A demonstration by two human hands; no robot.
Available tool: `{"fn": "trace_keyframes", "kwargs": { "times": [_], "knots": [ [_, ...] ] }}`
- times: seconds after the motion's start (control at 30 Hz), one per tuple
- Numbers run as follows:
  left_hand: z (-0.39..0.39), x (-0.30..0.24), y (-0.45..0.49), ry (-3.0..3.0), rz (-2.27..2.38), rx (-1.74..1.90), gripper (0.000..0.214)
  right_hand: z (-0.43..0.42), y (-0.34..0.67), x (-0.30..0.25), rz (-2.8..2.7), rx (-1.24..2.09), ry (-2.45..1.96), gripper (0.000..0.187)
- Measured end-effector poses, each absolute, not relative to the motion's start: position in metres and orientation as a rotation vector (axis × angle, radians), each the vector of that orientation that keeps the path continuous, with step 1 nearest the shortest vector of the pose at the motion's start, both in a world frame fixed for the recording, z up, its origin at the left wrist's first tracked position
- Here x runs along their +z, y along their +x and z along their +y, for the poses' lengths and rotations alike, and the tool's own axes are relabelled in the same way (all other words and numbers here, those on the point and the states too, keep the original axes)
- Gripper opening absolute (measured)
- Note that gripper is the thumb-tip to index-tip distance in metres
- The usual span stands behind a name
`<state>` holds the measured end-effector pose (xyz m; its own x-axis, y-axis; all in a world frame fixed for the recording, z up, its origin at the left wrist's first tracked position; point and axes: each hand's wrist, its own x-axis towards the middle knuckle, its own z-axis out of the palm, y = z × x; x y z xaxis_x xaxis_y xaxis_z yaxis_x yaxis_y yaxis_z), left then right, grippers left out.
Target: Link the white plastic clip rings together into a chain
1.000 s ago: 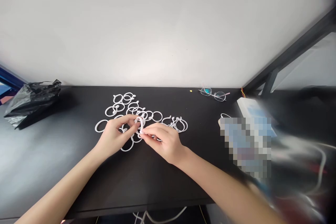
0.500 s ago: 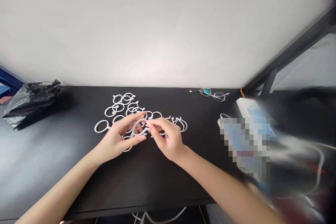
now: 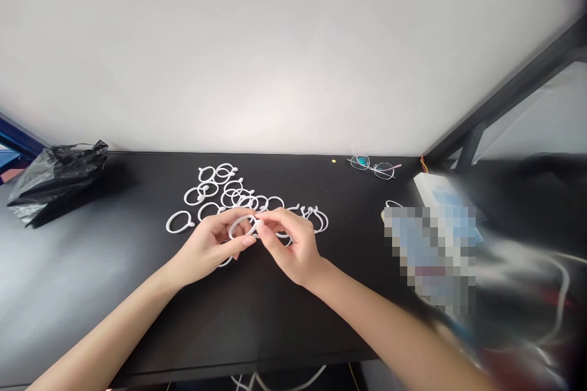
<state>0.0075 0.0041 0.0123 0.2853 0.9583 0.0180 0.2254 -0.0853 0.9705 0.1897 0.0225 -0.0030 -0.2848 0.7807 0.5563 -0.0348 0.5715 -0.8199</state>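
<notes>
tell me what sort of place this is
Likely a home desk or small workroom: a black desk against a plain white wall, with glasses and a black plastic bag on it.

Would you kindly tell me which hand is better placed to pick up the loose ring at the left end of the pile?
Probably the left hand: it lies closest to that white plastic ring, whereas the right hand is farther off, beyond the ring both hands hold.

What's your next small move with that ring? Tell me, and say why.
I'd likely pinch the ring tighter with the right hand: only its fingertips grip the ring's edge, while the left hand cradles it just above the other rings.
</notes>
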Motion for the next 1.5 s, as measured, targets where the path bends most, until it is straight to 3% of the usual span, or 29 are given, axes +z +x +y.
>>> {"fn": "trace_keyframes", "kwargs": {
  "times": [0.3, 0.47, 0.57, 0.7, 0.83, 1.3, 1.5],
  "knots": [
    [0.003, 0.014, 0.009, 1.568, 1.109, 0.861, 0.026, 0.020, 0.187, -0.005, -1.599, 1.087, -0.659, 0.009],
    [0.004, 0.014, 0.005, 1.630, 1.164, 0.855, 0.034, 0.020, 0.188, -0.004, -1.582, 1.104, -0.673, 0.008],
    [0.012, 0.018, -0.010, 1.795, 1.481, 0.912, 0.038, 0.022, 0.190, -0.005, -1.540, 1.109, -0.709, 0.015],
    [0.025, 0.022, -0.041, 1.935, 2.165, 0.685, 0.041, 0.025, 0.192, -0.007, -1.514, 1.054, -0.715, 0.017],
    [0.031, 0.017, -0.059, 1.846, 2.339, 0.449, 0.043, 0.022, 0.190, -0.009, -1.567, 0.986, -0.690, 0.014],
    [0.027, 0.001, -0.058, 1.965, 2.355, 0.236, 0.044, 0.025, 0.190, -0.007, -1.601, 0.872, -0.733, 0.012],
    [0.023, -0.002, -0.047, 2.159, 2.377, 0.462, 0.043, 0.034, 0.195, -0.006, -1.575, 0.731, -0.792, 0.011]
  ]
}}
